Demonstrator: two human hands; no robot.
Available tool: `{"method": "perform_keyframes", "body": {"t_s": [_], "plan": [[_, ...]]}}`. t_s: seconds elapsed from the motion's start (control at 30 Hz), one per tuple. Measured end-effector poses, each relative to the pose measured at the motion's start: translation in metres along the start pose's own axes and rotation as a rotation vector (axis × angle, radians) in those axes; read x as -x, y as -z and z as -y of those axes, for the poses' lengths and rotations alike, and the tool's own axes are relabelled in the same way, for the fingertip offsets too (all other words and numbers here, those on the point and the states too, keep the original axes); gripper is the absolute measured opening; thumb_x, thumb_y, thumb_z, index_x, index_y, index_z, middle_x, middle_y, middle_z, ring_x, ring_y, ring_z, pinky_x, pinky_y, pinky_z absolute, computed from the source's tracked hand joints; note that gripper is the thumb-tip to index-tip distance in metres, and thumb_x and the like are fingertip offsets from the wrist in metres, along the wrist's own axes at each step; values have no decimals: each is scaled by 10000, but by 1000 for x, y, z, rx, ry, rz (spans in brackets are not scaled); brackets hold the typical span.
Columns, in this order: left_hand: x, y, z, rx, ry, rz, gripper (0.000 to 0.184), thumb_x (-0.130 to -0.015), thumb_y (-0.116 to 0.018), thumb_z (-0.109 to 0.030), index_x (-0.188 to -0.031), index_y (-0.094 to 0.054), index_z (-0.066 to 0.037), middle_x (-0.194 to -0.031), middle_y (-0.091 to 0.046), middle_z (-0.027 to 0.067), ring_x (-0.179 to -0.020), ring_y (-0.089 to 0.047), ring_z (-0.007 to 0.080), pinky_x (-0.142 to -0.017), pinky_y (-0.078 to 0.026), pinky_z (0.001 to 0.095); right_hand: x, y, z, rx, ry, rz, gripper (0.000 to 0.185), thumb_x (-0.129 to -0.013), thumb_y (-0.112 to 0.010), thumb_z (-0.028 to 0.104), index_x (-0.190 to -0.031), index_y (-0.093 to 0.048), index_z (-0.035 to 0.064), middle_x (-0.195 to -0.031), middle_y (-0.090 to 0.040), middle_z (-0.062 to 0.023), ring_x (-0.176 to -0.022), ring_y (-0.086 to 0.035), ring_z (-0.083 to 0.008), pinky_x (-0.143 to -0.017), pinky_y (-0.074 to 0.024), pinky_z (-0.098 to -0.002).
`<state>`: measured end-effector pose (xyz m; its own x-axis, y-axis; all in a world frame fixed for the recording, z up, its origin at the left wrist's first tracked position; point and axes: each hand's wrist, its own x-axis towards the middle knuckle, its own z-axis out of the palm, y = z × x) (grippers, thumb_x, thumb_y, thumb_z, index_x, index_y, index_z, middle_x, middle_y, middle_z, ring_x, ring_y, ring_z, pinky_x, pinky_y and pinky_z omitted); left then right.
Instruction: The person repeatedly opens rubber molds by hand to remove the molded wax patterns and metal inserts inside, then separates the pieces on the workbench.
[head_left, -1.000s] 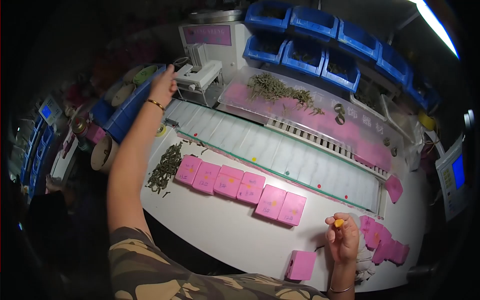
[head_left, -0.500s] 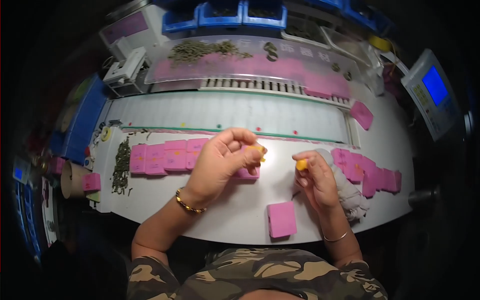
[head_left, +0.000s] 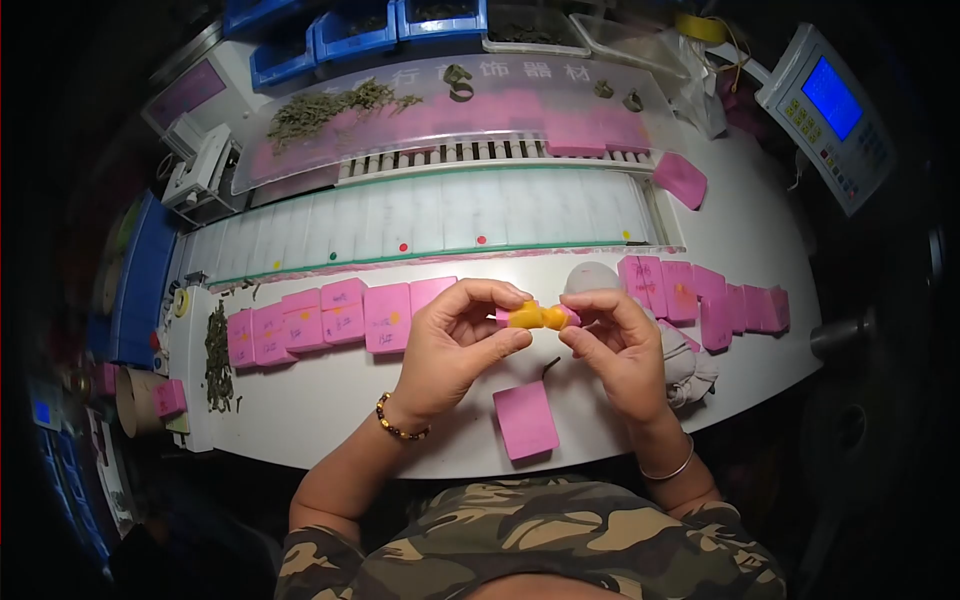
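Note:
My left hand [head_left: 452, 345] pinches a small soft-looking yellow piece [head_left: 524, 316] between thumb and fingers. Opposite it, my right hand [head_left: 622, 352] grips another yellow piece [head_left: 556, 317]. The two pieces meet between my fingertips; I cannot tell whether they are joined. Pink shows at their outer ends, partly hidden by the fingers. Just below the hands a pink block [head_left: 526, 420] lies on the white table, with a small dark green stick [head_left: 551, 367] by its upper edge.
Rows of marked pink blocks [head_left: 388, 318] stand left, with more pink blocks [head_left: 680, 290] right. Dark green pieces lie in a heap [head_left: 218, 355] and on a clear lid [head_left: 440, 115]. A grey cloth [head_left: 692, 378] lies beside my right hand. A display unit [head_left: 835, 105] stands far right.
Both hands have come together, bringing the yellow pieces end to end where they were apart before. The head view has shifted, so the table appears moved left.

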<state>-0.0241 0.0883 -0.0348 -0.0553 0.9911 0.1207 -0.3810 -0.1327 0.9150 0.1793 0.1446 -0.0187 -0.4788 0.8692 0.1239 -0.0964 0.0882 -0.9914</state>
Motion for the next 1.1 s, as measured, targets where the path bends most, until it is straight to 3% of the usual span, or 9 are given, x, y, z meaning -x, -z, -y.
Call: {"method": "perform_keyframes", "body": {"t_s": [0.07, 0.13, 0.27, 0.53, 0.73, 0.83, 0.93, 1.0, 1.1], "plan": [[1, 2, -2, 1, 8, 7, 332, -887, -702, 103, -1192, -593, 34, -1234, -607, 126, -1138, -639, 168, -944, -584, 284, 0, 0, -2, 39, 13, -2, 285, -905, -705, -60, -1174, -665, 25, -1065, -669, -55, -922, -650, -105, -807, -542, -250], [4, 3, -5, 22, 171, -27, 333, -897, -696, 96, -1207, -592, 39, -1201, -628, 136, -1127, -647, 173, -922, -591, 281, 0, -1, -4, 216, 204, -10, 293, -858, -735, -88, -1123, -668, 17, -1077, -680, -105, -948, -679, -145, -773, -557, -265], [7, 1, -4, -9, 190, -42, 337, -875, -698, 119, -1181, -599, 21, -1156, -643, 145, -1080, -659, 198, -922, -597, 328, -2, -5, -5, 438, 490, -20, 301, -816, -755, -115, -1079, -678, 10, -1044, -688, -136, -908, -699, -197, -734, -572, -283], [4, 7, -11, -512, -355, 217, 305, -771, -765, 144, -1015, -702, -27, -1091, -706, 123, -1011, -693, 239, -864, -584, 348, 4, -2, 5, 636, 640, 11, 247, -770, -785, -101, -980, -724, 14, -969, -715, -141, -827, -714, -231, -672, -587, -306], [7, 1, -10, -492, -473, 287, 315, -750, -756, 151, -1004, -726, -32, -1073, -715, 122, -983, -704, 270, -830, -584, 357, 2, 17, 17, 333, 318, 236, 211, -783, -782, -105, -968, -724, -20, -984, -721, -128, -867, -723, -202, -768, -590, -281], [8, -2, -11, -488, -516, 295, 326, -754, -739, 164, -1022, -723, -22, -1082, -708, 126, -993, -699, 274, -853, -580, 359, 8, 16, 13, 62, 61, 212, 210, -808, -771, -109, -997, -714, -36, -1030, -715, -125, -920, -712, -183, -853, -584, -290], [9, -4, -12, -544, -482, 302, 368, -753, -741, 160, -1072, -689, -17, -1086, -701, 125, -1038, -687, 269, -873, -565, 341, 10, 9, 1, -95, 18, 166, 251, -843, -747, -104, -1079, -690, -37, -1090, -697, -130, -1002, -690, -176, -900, -579, -303], [17, -12, -1, -212, -203, 6, 425, -739, -734, 168, -1108, -648, -25, -1076, -695, 120, -1026, -674, 278, -867, -551, 346, 10, 3, -9, -147, 7, 131, 293, -852, -737, -107, -1129, -674, -36, -1119, -686, -126, -1037, -680, -177, -914, -573, -303], [16, -5, 1, -459, -376, 48, 469, -724, -729, 175, -1126, -615, -39, -1062, -691, 111, -973, -664, 287, -823, -542, 360, 7, -18, 0, -274, -90, 43, 380, -856, -753, -69, -1219, -648, -24, -1167, -665, -118, -1058, -668, -173, -896, -569, -298]]}}
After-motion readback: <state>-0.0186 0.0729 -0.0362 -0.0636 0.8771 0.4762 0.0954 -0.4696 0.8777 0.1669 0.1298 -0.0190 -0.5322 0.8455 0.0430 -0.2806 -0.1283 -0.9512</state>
